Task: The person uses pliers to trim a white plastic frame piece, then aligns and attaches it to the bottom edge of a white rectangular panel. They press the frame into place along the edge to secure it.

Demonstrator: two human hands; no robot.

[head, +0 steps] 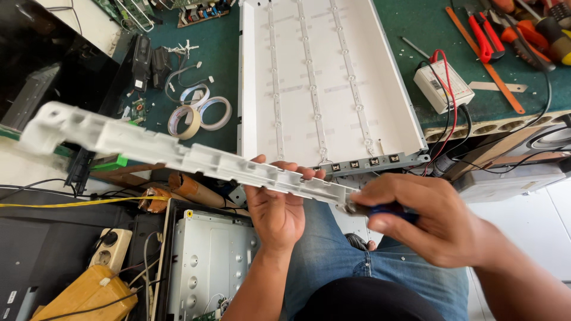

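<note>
Denim-clad knees sit nearest. Above them, the left hand (276, 205) grips from beneath a long ribbed white plastic frame rail (178, 151); the right hand (425, 217) is closed around a dark-handled tool (380, 209) at the rail's end. Beyond lies a flat white backlight panel (327, 77) with LED strips on the green table (220, 47).

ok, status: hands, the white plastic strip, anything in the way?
Left hand grips white plastic strip from below. Right hand holds blue-handled tool at strip's end. White panel lies just behind; path unobstructed.
</note>
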